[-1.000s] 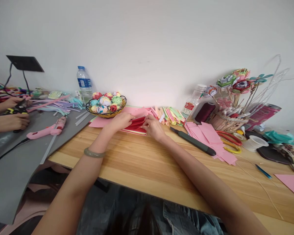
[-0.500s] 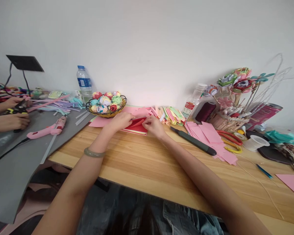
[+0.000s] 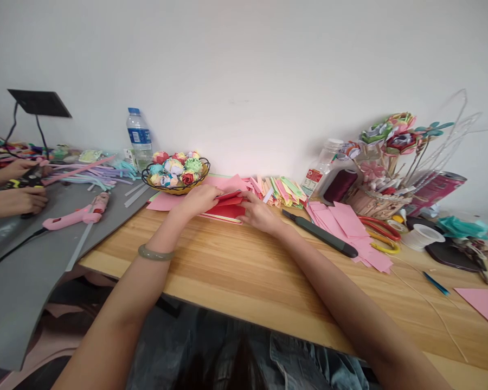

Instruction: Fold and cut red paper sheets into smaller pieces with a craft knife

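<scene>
Handling red paper (image 3: 230, 210) near the far edge of the table (image 3: 228, 260), we seem to separate its layers; our left hand (image 3: 202, 199), bent, grips it, our right hand (image 3: 258, 212), loosely spread, touches its side. Next move calls for gentleness, perhaps.

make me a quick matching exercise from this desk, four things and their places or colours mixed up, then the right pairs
Column one:
1. red paper
2. glue gun
3. bangle
4. water bottle

Column two:
A. grey-green
B. upright, with a blue cap
C. between the left hand and the right hand
D. on the grey mat

Right pairs: 1-C, 2-D, 3-A, 4-B
</scene>
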The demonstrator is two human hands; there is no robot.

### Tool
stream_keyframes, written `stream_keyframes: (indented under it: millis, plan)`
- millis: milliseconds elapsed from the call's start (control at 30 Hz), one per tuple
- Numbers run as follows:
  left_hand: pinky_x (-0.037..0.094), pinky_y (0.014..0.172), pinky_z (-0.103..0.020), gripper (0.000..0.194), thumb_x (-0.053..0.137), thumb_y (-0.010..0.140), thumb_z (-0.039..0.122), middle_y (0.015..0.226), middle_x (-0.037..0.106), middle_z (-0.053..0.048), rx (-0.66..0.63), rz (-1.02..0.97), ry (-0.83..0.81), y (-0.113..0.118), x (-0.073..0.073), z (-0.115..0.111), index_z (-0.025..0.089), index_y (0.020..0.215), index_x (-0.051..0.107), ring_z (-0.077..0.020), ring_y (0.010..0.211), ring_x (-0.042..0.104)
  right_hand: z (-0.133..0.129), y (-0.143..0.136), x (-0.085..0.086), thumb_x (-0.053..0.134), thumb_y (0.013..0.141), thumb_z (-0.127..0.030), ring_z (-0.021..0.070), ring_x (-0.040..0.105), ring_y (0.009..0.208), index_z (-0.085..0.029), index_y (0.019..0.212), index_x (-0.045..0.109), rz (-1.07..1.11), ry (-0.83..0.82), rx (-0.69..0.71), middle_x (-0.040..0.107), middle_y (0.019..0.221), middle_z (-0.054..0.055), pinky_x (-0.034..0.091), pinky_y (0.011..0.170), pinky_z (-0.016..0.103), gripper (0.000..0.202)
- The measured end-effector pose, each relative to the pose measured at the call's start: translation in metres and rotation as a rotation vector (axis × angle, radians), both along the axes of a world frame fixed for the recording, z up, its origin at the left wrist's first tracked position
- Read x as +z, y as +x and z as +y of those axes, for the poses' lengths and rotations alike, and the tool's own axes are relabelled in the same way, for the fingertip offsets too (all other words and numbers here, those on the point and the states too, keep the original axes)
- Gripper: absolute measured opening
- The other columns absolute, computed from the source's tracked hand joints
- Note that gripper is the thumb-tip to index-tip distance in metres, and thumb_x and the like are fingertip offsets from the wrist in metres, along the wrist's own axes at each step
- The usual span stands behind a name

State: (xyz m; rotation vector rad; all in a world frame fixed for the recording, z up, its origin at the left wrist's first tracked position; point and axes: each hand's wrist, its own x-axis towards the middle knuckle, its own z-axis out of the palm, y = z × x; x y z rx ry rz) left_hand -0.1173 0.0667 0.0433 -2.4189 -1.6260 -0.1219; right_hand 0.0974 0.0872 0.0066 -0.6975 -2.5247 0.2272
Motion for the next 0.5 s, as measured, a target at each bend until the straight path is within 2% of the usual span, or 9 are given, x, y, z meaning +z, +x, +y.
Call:
stream_keyframes:
  millis: [167,300,500]
  plan:
    - [0.042,0.069,-0.023,0.025,0.042,0.085,0.020,0.090,0.068,-0.007,-0.011,-0.017,0.004,0.0018,0.0027,-0.0030,0.020,0.090,0.066,-0.0185,0.081,0.062,-0.0022,0.0050,0.0085,0.054,0.083,-0.025,0.0199,0.057,0.099,-0.015,0.091,0.064,-0.136,0.051,0.005,0.046,0.128,0.012,0.047,0.082,0.033,0.017]
    - [0.042,0.067,-0.023,0.025,0.042,0.084,0.019,0.088,0.068,-0.006,-0.008,-0.021,-0.004,0.0033,0.0049,-0.0046,0.019,0.087,0.067,-0.0178,0.079,0.061,-0.0016,0.0049,0.0095,0.041,0.089,-0.020,0.0168,0.060,0.090,-0.015,0.087,0.064,-0.189,0.087,-0.017,0.049,0.128,0.011,0.048,0.071,0.028,0.024]
    - [0.042,0.065,-0.022,0.026,0.041,0.083,0.018,0.085,0.068,-0.005,0.001,-0.025,-0.007,0.0042,0.0057,-0.0059,0.020,0.089,0.067,-0.0173,0.078,0.061,0.0015,0.0010,0.0059,0.042,0.086,-0.011,0.0169,0.060,0.091,-0.016,0.085,0.067,-0.156,0.089,-0.063,0.058,0.118,0.010,0.046,0.073,0.027,0.026]
